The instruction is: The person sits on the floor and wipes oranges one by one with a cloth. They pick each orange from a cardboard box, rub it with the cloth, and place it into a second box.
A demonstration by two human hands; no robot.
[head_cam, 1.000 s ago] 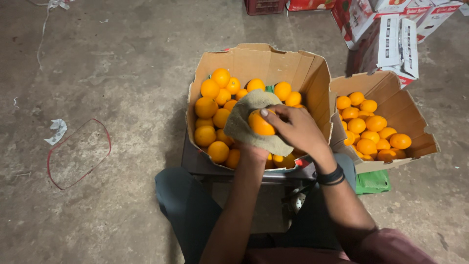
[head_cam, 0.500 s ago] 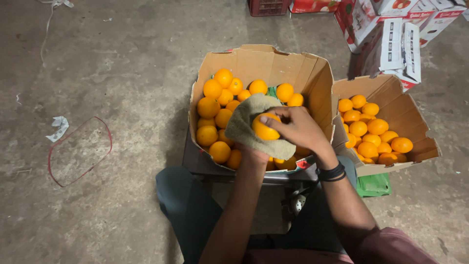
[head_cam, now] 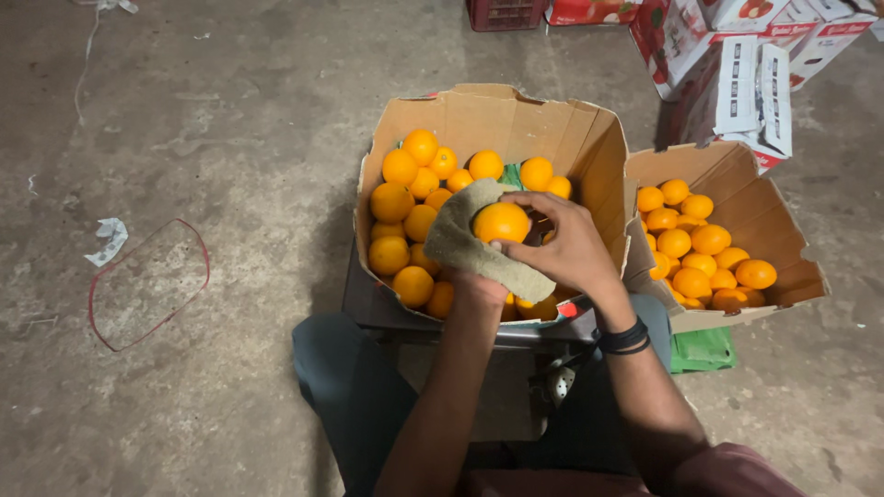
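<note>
The left hand [head_cam: 474, 285] lies under a grey-green cloth [head_cam: 470, 241] and is mostly hidden by it; its grip cannot be told for certain, though the cloth drapes over it and cradles an orange [head_cam: 500, 222]. The right hand [head_cam: 562, 244] is closed around that orange from the right side — fingers curled over its top and far edge. The orange sits just above the front half of a large open cardboard box [head_cam: 479, 115], which is filled with loose oranges [head_cam: 405, 202]. A second, smaller cardboard box [head_cam: 769, 216] stands just beside it on the right, also holding oranges. A dark band [head_cam: 624, 337] circles the right wrist. Both boxes rest over the concrete floor [head_cam: 230, 138] — a red wire loop [head_cam: 147, 285] lies well apart at left.
</note>
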